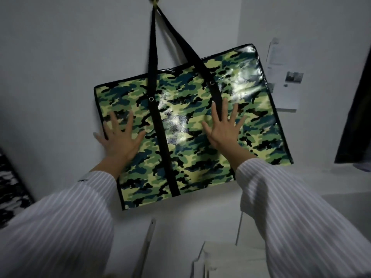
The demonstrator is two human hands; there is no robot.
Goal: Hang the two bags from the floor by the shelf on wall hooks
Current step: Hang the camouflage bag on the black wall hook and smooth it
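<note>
Camouflage bag (190,121) hangs from hook (154,0); both hands flat, spread, gripping nothing.

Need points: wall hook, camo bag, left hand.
wall hook (154,1), head view, on its knob at the top edge
camo bag (200,155), head view, on the front panel
left hand (120,140), head view, on the back of the hand

No legible text, brand or number appears. The white printed paper sheets (285,77) fixed to the right-hand wall carry lines of print and small grey photographs, all too blurred to read.
</note>
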